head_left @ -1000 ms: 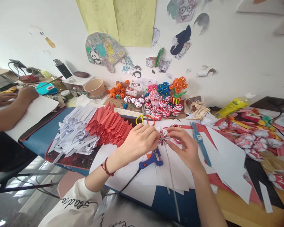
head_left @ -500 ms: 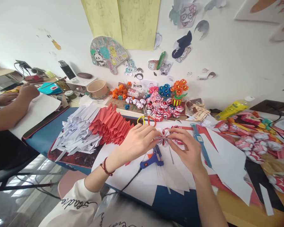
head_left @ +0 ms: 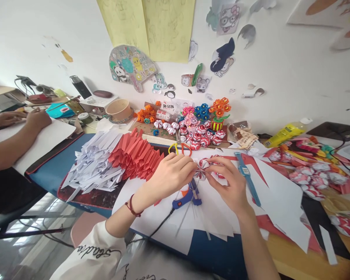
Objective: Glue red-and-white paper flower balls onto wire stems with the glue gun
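Observation:
Between both hands is a small red and white folded paper flower (head_left: 201,171), pinched at its edges. My left hand (head_left: 176,173) grips its left side with fingers and thumb pressed together. On the right side, my right hand (head_left: 229,181) holds it between thumb and fingers. A blue glue gun (head_left: 185,199) lies on white paper just below the hands. Scissors with yellow and red handles (head_left: 186,149) lie beyond my left hand. Finished red and white paper flowers (head_left: 198,137) are heaped behind the hands.
White folded strips (head_left: 96,161) and red folded strips (head_left: 134,154) are piled at the left. A blue watch (head_left: 247,177) lies right of my right hand. Far left, another person's hand (head_left: 38,118) rests on paper. More flowers and a yellow bottle (head_left: 286,134) stand right.
The paper flower has turned slightly between my fingers. The other person's hands at the far left have shifted a little. The view has moved slightly.

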Demonstrator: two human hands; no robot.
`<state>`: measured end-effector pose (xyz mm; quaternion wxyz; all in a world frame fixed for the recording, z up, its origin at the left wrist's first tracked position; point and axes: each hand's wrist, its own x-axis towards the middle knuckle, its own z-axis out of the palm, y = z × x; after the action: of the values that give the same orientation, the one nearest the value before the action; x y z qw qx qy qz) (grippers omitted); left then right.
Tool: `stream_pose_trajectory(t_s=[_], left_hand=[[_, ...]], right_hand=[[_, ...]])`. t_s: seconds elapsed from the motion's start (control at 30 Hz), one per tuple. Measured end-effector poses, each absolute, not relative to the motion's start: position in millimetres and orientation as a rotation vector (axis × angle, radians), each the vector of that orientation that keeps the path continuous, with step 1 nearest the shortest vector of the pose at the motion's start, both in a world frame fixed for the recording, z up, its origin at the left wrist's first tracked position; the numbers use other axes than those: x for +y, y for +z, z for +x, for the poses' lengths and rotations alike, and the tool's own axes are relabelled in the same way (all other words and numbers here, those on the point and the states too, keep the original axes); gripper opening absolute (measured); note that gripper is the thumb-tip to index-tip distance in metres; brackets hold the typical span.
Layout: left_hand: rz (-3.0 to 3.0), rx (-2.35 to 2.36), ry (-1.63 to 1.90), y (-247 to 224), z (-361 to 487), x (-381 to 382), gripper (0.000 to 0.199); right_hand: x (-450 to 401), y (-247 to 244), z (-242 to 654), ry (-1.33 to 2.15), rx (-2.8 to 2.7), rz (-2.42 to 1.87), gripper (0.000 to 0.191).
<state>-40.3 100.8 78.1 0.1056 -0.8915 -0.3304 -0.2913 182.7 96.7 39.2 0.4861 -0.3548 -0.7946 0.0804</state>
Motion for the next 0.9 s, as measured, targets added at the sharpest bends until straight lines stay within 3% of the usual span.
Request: stream_pose_trajectory(t_s=[0.07,0.23,0.43,0.6,0.77,0.9], left_hand=[[-2.63,-1.021,-0.94,75.9,-41.0,98.8,0.012],[-2.654,-1.024,-1.356,73.9,-40.7,80.0,0.032],[-2.486,-0.84,-1.535,75.7,-39.7,58.2,0.011],[-2.523,-0.756,-1.51,80.6,-44.6,49.0,0.01],[-2.526,-0.671,-1.5,86.2,-49.9,40.1,0.01],[-2.504,-0.651,-1.442,95.2,-50.2,34.0,0.009]], right_hand=[[97.3,36.8,182.0,0.152,-1.925,-0.866,0.019],[97.2,30.4,181.1,-0.005,-1.93,-0.866,0.024],[90.1,31.4,183.4,-0.321,-1.917,-0.887,0.029],[81.3,38.4,183.4,-0.424,-1.862,-0.875,0.036],[75.8,43.5,180.0,-0.341,-1.776,-0.818,0.047],[74.8,39.0,171.1,0.165,-1.542,-0.803,0.053]])
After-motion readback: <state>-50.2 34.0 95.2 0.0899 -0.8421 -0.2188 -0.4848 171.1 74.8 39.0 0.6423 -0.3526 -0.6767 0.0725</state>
